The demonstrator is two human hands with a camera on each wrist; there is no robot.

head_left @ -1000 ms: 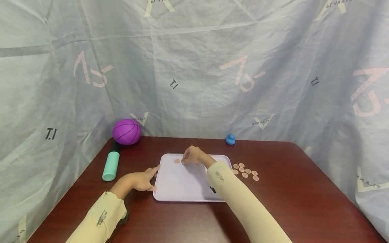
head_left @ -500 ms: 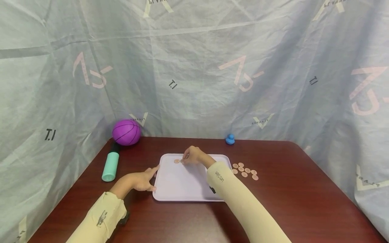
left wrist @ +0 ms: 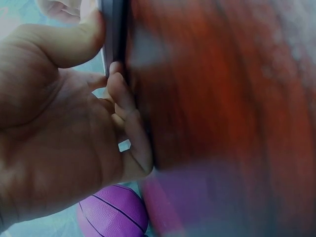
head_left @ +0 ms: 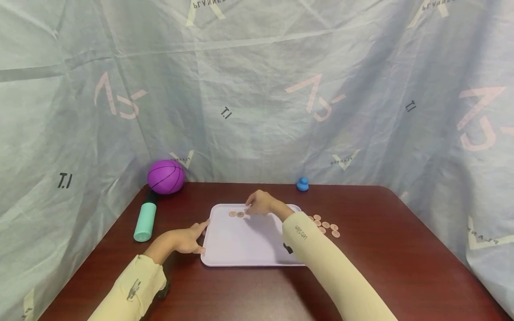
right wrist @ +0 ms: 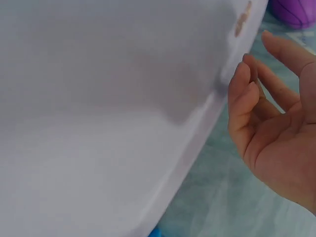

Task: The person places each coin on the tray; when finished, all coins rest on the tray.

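Counting two coins (head_left: 236, 214) on tray (head_left: 241, 245), seven beside.

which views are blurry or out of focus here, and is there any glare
Head view: sharp and evenly lit, no glare, though the backdrop bows from wide-angle distortion. Left wrist view: left hand fairly clear, table a red motion smear. Right wrist view: tray a soft, featureless white field, right hand slightly soft; no strong glare.

The backdrop sheet (head_left: 257, 89) carries mirrored "T.I" marks (also "PLANNER"); the sleeve print is illegible.
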